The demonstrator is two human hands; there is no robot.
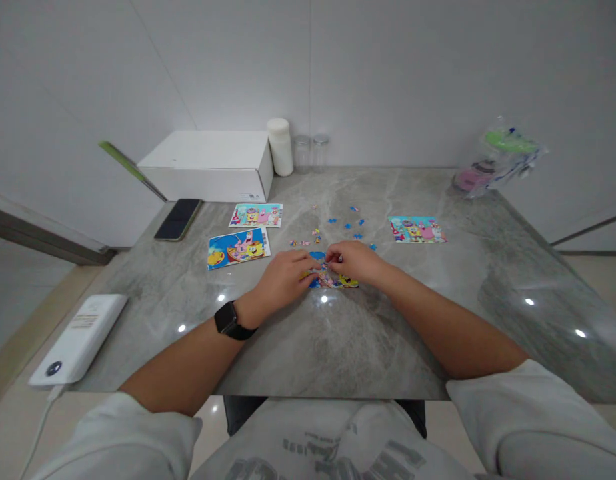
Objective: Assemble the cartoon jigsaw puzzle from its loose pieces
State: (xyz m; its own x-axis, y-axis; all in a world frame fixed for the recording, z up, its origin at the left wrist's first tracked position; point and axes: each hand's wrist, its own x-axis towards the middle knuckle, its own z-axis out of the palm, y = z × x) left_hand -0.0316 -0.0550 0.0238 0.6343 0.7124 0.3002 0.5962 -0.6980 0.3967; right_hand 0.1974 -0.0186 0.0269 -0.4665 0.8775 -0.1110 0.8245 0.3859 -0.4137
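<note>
A partly joined jigsaw puzzle (pixel 331 281) with blue, pink and yellow parts lies on the table before me. My left hand (pixel 289 272) rests over its left side, fingers stretched out and touching it. From the right, my right hand (pixel 355 261) bends over the upper part, thumb and fingertips pinched on a small puzzle piece that they mostly hide. Loose blue pieces (pixel 357 236) are scattered beyond my hands, with several yellow and pink pieces (pixel 317 232) further left. Two picture cards, one blue (pixel 238 248) and one turquoise (pixel 257 215), lie left of them.
Another picture card (pixel 418 229) lies to the right. A phone (pixel 179 219), a white box (pixel 208 157), a white bottle (pixel 281 147) and two glass jars (pixel 319 154) stand or lie at the back. A plastic-wrapped item (pixel 498 160) is back right; a white power bank (pixel 81 340) sits front left.
</note>
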